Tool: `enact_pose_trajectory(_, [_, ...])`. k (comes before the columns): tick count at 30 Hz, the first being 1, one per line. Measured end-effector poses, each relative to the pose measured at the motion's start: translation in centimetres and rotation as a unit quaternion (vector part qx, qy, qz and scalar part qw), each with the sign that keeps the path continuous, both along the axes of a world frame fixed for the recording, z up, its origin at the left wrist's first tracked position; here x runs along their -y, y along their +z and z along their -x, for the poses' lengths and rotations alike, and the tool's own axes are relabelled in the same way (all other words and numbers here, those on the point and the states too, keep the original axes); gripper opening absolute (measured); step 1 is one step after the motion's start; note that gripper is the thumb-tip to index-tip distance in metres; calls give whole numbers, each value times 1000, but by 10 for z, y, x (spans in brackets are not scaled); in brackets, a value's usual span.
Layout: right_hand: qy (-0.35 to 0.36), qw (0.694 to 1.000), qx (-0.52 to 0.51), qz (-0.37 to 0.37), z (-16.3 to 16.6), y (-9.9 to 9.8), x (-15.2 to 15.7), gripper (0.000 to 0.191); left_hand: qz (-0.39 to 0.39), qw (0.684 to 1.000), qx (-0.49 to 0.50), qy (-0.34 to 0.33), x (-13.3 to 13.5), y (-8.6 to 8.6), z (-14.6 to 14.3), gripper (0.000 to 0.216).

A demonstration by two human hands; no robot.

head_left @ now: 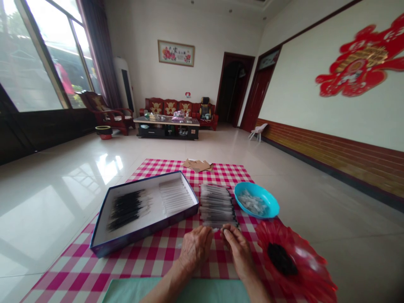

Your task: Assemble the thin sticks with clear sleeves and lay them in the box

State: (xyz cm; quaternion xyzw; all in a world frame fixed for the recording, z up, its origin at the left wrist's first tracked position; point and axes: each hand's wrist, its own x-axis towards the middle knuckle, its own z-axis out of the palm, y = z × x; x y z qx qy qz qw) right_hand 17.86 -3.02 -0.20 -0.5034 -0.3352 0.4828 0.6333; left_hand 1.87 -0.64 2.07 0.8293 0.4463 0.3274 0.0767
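My left hand [195, 247] and my right hand [237, 246] rest close together on a red-and-white checked cloth [148, 256]. Their fingertips pinch a small clear part between them, right at the near edge of a stack of clear pen tubes [217, 205]. A shallow blue-edged box [101, 246] to the left holds black pen refills [128, 208] and a row of clear tubes [175, 194]. A blue bowl [270, 213] of small pale parts sits to the right of the stack.
A red flower-shaped dish [309, 269] with a dark heap in it lies at the near right. Folded cardboard pieces [198, 165] lie at the cloth's far edge. A green mat [132, 291] is under my forearms. Shiny floor, a coffee table and red chairs lie beyond.
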Motion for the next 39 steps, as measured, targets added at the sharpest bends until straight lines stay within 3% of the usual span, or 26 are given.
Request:
enact_pose_trajectory(6, [-34,992,119,-34,4,-1,-2,30,-23,999,36,7,-4,-12,-1,22])
enact_pose_trajectory(11, [-57,961,264,-54,5,41,6,26,-42,998,48,4,-6,-16,-1,22])
enact_pose_trajectory(14, [-97,911,391,-87,-16,73,14,21,-40,998,44,-10,-5,-14,-2,22])
enact_pose_trajectory(16, [-132,864,478,-86,-42,84,20,20,-37,998,41,-20,-3,-12,-3,22])
enact_pose_trajectory(20, [-167,774,611,1,-105,74,29,22,-38,998,31,-29,-2,-8,-4,24])
enact_pose_trajectory(23, [-164,751,638,45,-127,63,33,22,-42,998,21,-36,-2,-7,-5,24])
enact_pose_trajectory(26, [-185,772,608,5,-108,65,32,25,-38,998,19,-45,-2,-6,-5,24])
enact_pose_trajectory(30, [-82,865,488,-85,-44,69,22,22,-34,997,34,-65,-2,-6,-5,25])
enact_pose_trajectory(34, [-12,908,407,-96,1,52,12,22,-28,995,40,-87,-2,-7,-4,26])
enact_pose_trajectory(39, [-13,948,314,-52,8,24,8,25,-36,993,49,-96,-1,-6,-5,27])
